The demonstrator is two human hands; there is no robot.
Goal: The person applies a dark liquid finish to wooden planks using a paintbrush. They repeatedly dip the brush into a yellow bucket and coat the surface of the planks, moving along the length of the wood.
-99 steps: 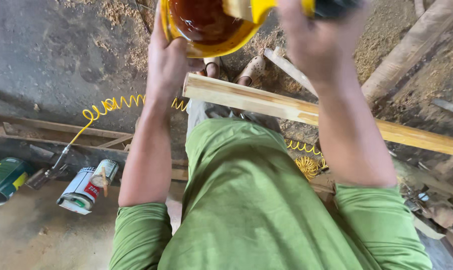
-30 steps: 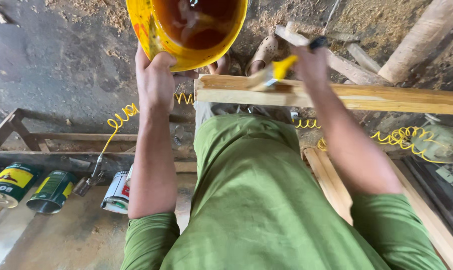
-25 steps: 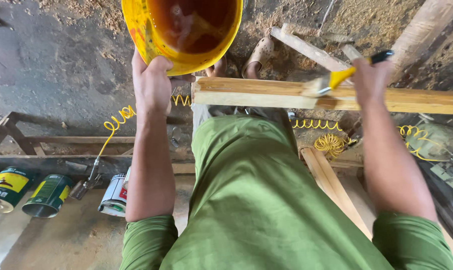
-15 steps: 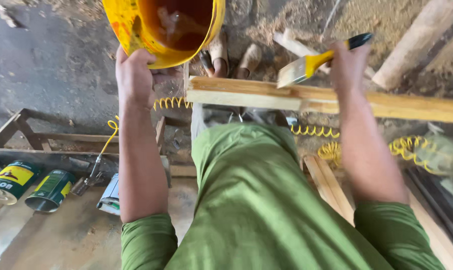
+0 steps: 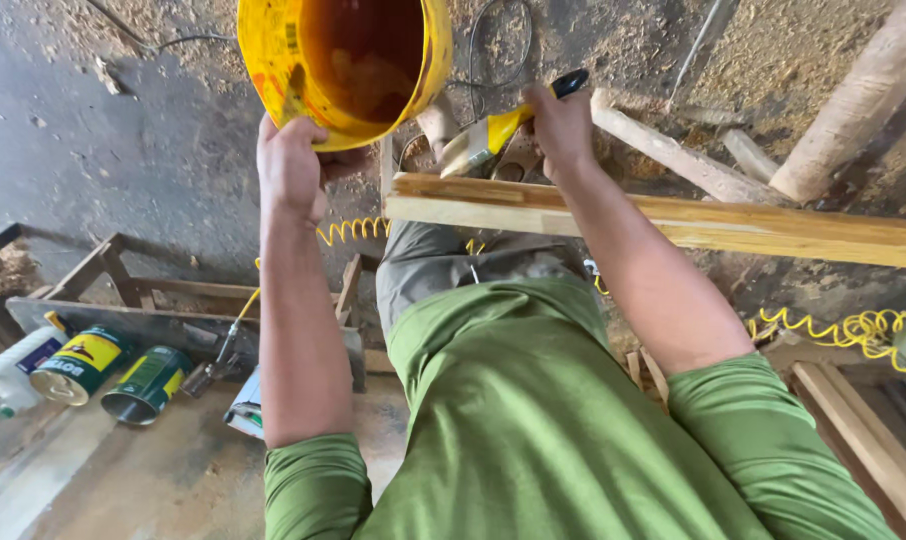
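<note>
Looking down past my green shirt (image 5: 533,430), the biggest thing in view is the floor (image 5: 103,150), grey and strewn with sawdust, with a low wooden frame (image 5: 123,290) and a few tins (image 5: 123,375) lying off to my left. Across the middle runs the plank (image 5: 673,215), a long pale board whose long axis goes left to right, its near end just in front of my knees and its far end running out of view on the right; part of its top face looks wetter and more amber than the rest. Above the plank's left end I hold the bucket (image 5: 348,65), yellow, tilted toward me, with dark brown liquid inside. My left hand (image 5: 291,170) is closed on its lower rim, thumb over the edge, carrying it clear of the plank. My right hand (image 5: 561,128) is wrapped tight round the brush (image 5: 493,135), which has a yellow ferrule and a black handle tip, bristles pointing left and down. The bristles sit just above the plank's left end, between the bucket and the board, and I cannot tell whether they touch the wood. So the brush lies at the plank's near-left end, the board stretches away rightward from it, and my right hand is the nearer one to the wood. A yellow coiled hose (image 5: 358,230) hangs under the plank.
</note>
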